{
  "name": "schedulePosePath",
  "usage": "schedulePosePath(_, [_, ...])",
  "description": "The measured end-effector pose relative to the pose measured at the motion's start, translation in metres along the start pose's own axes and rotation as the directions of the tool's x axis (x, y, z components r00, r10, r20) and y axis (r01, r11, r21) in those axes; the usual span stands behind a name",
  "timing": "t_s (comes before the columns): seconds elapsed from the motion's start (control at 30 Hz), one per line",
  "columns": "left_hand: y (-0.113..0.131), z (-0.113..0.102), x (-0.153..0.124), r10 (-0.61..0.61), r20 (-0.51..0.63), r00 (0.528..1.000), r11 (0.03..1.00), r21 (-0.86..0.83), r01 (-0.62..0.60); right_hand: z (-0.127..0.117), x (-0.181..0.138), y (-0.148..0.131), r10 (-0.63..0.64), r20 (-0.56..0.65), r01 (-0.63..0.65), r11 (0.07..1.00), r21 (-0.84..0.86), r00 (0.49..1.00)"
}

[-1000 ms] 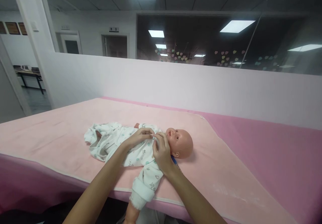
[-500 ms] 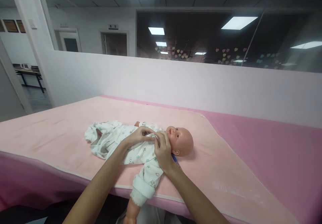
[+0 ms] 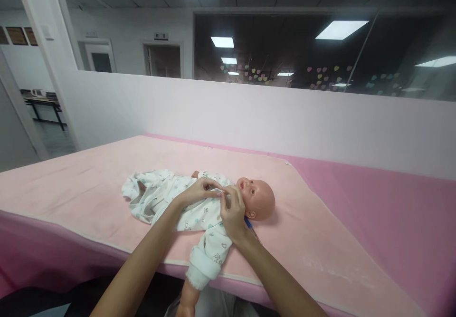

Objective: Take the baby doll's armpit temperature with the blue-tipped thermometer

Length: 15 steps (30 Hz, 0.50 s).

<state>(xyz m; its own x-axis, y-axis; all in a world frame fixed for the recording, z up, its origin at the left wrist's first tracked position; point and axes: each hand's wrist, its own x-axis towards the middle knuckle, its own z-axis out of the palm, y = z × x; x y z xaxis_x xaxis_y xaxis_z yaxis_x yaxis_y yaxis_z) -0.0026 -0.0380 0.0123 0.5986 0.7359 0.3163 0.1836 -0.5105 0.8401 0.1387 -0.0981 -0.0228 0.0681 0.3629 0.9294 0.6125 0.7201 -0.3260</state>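
Observation:
A baby doll [image 3: 262, 200] lies on its back, its head to the right, dressed in white printed baby clothes [image 3: 197, 218]. One of its arms, the sleeve cuff [image 3: 202, 265] folded back, hangs over the near table edge. At the doll's upper chest, just below the chin, my left hand [image 3: 202, 191] pinches the cloth of the garment. My right hand [image 3: 233, 212] meets it there, fingertips closed on the same part near the neckline. Whatever small fastening may lie between the fingertips is hidden. Something blue [image 3: 248, 223] shows beneath the doll's neck, beside my right wrist.
A light pink mat [image 3: 89, 174] covers the table over a darker pink cover [image 3: 392, 212]. Behind it stands a low white wall [image 3: 249, 117] with a dark window [image 3: 285, 46] above. At far left, a small table [image 3: 42, 100] shows through an opening.
The view has shifted very slightly. Both hands stay at the doll's neckline, with hardly any movement of the fingers.

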Motion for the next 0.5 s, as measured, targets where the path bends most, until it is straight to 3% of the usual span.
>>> schedulePosePath(0.5, [-0.0058, -0.0002, 0.0001, 0.013, 0.001, 1.000, 1.000, -0.023, -0.013, 0.0014, -0.0043, 0.0024, -0.058, 0.055, 0.056, 0.997, 0.046, 0.997])
